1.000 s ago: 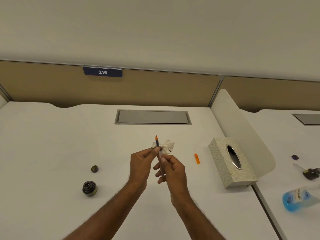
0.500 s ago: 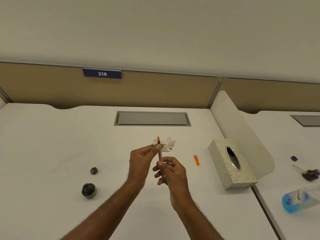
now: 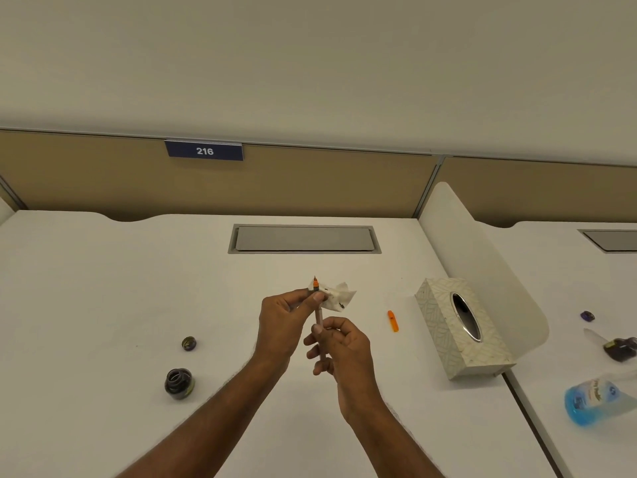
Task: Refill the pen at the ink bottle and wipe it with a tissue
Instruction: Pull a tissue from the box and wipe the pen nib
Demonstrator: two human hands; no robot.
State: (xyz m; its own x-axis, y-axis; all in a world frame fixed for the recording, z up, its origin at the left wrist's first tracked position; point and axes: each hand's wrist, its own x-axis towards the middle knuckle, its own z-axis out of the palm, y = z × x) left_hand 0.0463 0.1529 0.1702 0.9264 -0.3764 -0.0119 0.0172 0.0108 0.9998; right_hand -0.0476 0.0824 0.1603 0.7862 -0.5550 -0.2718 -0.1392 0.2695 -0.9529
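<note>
Gripping pen (image 3: 319, 317) low on barrel, right hand (image 3: 339, 350) fingers closed, nib up, above worktop (image 3: 103, 288). Left hand (image 3: 282, 320) pinches ink-spotted tissue (image 3: 336, 296) around nib end. Open ink bottle (image 3: 179, 382) near left; tissue box (image 3: 444, 326) right.

The left hand (image 3: 286, 315) slides its crumpled, ink-spotted white tissue (image 3: 336, 296) up the thin pen (image 3: 319, 313) — a second ago below the orange nib section, now pinched right around it, only the tip poking out.
</note>
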